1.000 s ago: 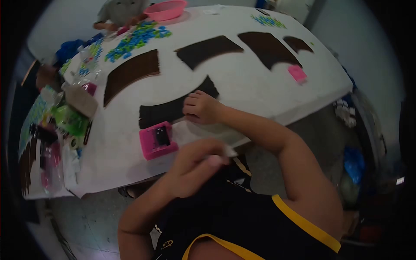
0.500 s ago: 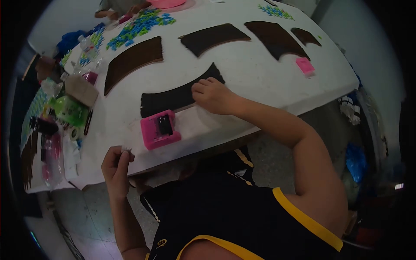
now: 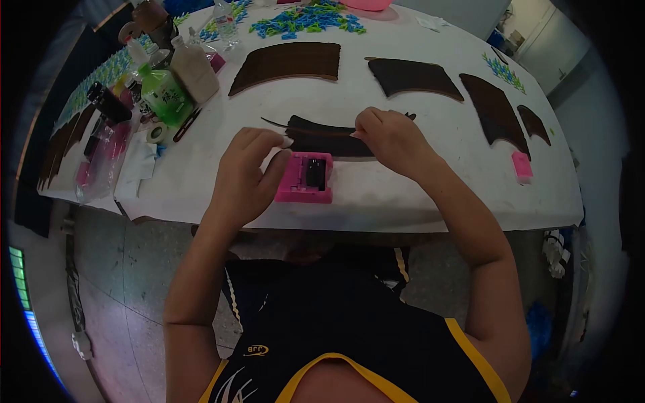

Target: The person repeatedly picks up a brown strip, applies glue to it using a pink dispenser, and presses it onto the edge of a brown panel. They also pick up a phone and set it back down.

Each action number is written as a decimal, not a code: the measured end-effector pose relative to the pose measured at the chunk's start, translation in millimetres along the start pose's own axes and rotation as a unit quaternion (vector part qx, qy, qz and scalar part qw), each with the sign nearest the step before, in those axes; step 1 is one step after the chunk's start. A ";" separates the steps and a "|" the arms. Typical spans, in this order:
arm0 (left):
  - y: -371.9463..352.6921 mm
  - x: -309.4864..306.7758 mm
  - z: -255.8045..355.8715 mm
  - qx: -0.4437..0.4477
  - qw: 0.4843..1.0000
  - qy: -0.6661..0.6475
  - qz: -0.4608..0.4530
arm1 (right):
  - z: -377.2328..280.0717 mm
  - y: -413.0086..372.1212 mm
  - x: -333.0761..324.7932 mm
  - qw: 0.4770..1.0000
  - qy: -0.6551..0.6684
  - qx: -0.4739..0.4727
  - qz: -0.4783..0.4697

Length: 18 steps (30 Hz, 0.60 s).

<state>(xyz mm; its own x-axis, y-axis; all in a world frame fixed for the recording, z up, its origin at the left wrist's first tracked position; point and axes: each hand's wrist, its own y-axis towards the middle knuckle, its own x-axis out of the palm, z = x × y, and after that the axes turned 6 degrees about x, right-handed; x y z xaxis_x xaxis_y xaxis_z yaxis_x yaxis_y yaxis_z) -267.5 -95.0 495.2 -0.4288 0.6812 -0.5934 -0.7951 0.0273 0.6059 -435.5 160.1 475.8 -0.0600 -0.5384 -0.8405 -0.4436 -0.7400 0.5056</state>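
My right hand (image 3: 393,141) is closed in a pinch on a thin, curved dark strip (image 3: 312,129), above a dark curved panel (image 3: 322,144) lying on the table. My left hand (image 3: 250,174) is bent with its fingertips close together, and a small white scrap (image 3: 287,142) shows at them. That hand hovers at the left side of a pink plastic box (image 3: 302,195) with a shiny black part inside. The strip's left end sticks out beyond the panel, near my left fingers.
The white-covered table (image 3: 222,154) holds more dark panels, including a brown one (image 3: 285,67). A green bottle (image 3: 164,94) and other bottles stand at the left. A pile of blue and green clips (image 3: 309,20) lies at the back; a small pink block (image 3: 521,168) sits at the right.
My left hand has risen from the table's front edge to the pink box. My right hand has lifted off the panel with the thin strip. The view has shifted.
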 end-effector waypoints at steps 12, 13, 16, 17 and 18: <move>14.5 -5.3 -15.7 0.074 0.971 0.185 -0.133 | -39.6 10.4 -16.7 0.994 0.104 0.013 -0.006; 12.0 -11.1 -21.1 0.074 0.966 0.195 -0.150 | -34.8 5.0 -17.8 0.991 0.123 0.046 -0.025; 11.0 -17.4 -25.6 0.071 0.958 0.212 -0.179 | -34.3 1.7 -11.4 0.984 0.154 0.080 -0.051; 11.5 -17.7 -24.8 0.074 0.954 0.218 -0.195 | -35.1 1.8 -9.0 0.981 0.164 0.085 -0.054; 13.3 -15.8 -22.2 0.070 0.954 0.217 -0.193 | -36.5 3.7 -5.6 0.981 0.165 0.083 -0.057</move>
<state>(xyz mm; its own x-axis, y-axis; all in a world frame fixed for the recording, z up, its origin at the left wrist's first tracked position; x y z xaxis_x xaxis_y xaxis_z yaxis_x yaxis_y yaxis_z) -280.8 -121.7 500.9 -0.2774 0.2335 -0.9319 -0.8775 0.3333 0.3447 -404.1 145.6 489.4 0.2785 -0.5772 -0.7676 -0.5715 -0.7420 0.3506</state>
